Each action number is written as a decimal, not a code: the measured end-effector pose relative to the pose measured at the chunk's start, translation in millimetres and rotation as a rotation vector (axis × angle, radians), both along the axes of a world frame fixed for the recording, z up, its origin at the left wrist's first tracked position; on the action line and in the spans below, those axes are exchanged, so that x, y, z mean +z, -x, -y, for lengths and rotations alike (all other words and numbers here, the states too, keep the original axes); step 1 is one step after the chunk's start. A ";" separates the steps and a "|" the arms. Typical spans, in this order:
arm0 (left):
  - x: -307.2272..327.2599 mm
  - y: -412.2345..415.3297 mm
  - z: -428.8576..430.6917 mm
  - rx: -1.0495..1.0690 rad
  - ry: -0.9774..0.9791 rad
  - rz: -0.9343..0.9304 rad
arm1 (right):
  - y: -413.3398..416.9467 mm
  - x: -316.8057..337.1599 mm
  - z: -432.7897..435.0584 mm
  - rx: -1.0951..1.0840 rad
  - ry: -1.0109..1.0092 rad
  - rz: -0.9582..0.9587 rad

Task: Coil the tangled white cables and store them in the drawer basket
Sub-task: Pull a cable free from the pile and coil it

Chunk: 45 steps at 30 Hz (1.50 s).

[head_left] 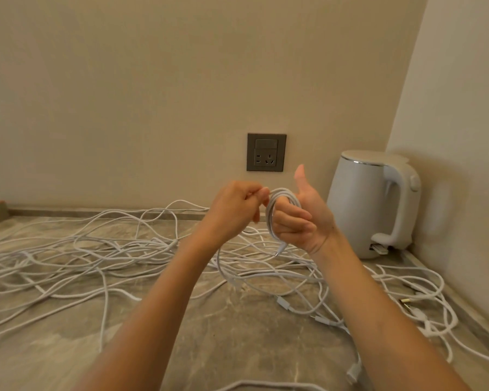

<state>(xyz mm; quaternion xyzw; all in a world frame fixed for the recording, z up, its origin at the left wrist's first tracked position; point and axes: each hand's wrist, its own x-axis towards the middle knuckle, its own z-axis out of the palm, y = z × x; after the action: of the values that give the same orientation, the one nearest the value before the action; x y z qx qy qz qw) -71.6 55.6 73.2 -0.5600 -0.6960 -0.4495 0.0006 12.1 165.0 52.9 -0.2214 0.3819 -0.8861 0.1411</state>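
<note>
1. Your right hand keeps its grip round a small coil at twelve o'clock; your left hand pinches the strand.
2. The tangled cables sprawl over the worktop from nine to four o'clock. No basket is in view, so you've barely begun.

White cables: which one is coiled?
The cable looped around the right hand, its strand pinched by the left hand; the others lie loose on the countertop.

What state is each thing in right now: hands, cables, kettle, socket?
Coil: a few loops wound, plug end hanging below.
Left hand: pinches the cable at the coil.
Right hand: fingers curled round the coil, thumb up.
Loose cables: tangled, spread over the counter.
Kettle: upright, lid closed.
Wall socket: nothing plugged in.
</note>
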 end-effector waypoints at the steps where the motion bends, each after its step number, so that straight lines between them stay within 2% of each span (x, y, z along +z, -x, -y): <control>1: -0.4 -1.8 -0.7 -0.022 0.016 0.053 | -0.5 -0.7 1.4 0.002 0.045 0.006; 7: -4.4 -6.3 -3.2 -0.114 0.098 0.269 | -1.8 -4.3 3.1 -0.056 0.136 0.040; 13: -8.2 -8.9 -6.3 -0.085 0.120 0.246 | 0.1 -1.2 -10.4 -0.121 0.046 0.076; 15: -8.9 -8.0 -5.8 -0.058 0.120 0.221 | -1.3 6.4 -7.0 -0.291 -0.068 0.145; 17: -10.0 -7.2 -5.4 -0.010 0.122 0.159 | -3.7 13.0 0.2 -0.565 -0.181 0.242; 19: -10.9 -7.7 -5.6 0.017 0.114 0.108 | -5.3 17.4 6.0 -0.753 -0.210 0.313; 25: -11.8 -8.3 -4.7 0.035 0.095 0.078 | 2.6 12.5 8.5 -1.175 -0.349 0.445; 28: -8.3 -12.3 -3.4 0.023 0.101 0.040 | 3.5 8.9 5.3 -1.315 -0.322 0.459; 36: -10.1 -9.7 -3.7 0.019 0.285 -0.178 | 5.3 10.4 9.3 -1.366 -0.229 0.482; 40: -7.2 -5.1 -4.6 0.128 0.129 -0.208 | 6.5 13.2 10.9 -1.246 -0.140 0.440; 45: -4.1 4.6 -2.3 0.288 -0.065 -0.068 | 4.4 19.3 17.4 -1.042 -0.244 0.311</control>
<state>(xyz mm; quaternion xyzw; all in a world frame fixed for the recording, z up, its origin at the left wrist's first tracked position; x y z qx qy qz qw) -76.2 58.0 69.0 -0.4689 -0.7538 -0.4478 0.1069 7.7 147.6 72.2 0.1483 0.5153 -0.8103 -0.2363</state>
